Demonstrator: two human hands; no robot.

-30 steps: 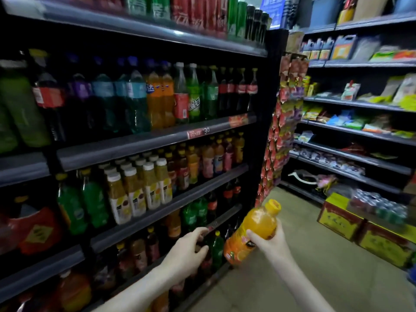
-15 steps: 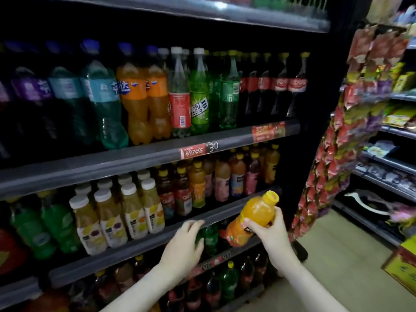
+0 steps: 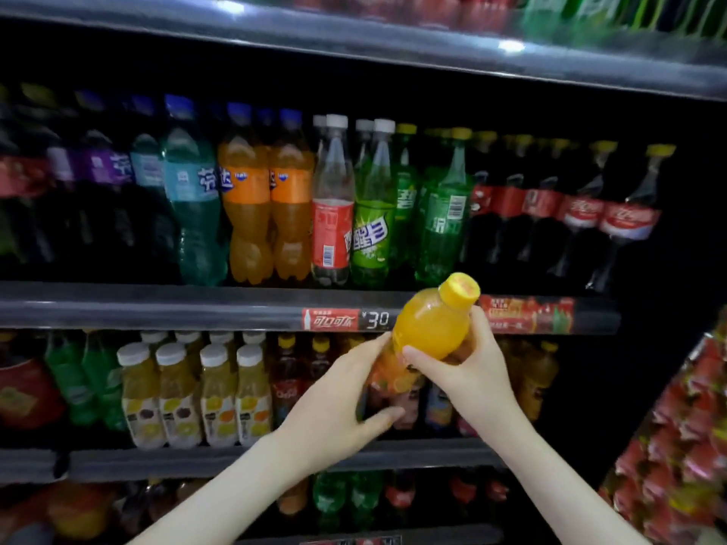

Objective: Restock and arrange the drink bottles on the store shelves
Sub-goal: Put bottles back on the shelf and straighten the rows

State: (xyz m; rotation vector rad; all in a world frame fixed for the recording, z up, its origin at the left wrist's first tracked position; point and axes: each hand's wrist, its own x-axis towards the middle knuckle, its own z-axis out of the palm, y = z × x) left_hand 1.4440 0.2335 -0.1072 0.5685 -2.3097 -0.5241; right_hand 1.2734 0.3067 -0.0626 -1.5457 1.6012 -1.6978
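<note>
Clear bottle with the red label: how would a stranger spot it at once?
Find the shelf of tall sodas above the ¥30 price tag. Midway along its front row, between the orange bottles and a green bottle, stands the clear bottle. Only it pairs see-through contents with a red label.

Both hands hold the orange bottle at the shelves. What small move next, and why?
Probably tip the orange plastic juice bottle with a yellow cap upright and ease it onto the grey metal shelf behind. The left hand grips its lower part, the right hand its shoulder; it is tilted before similar yellow-capped bottles. Any free gap is hidden.
</note>
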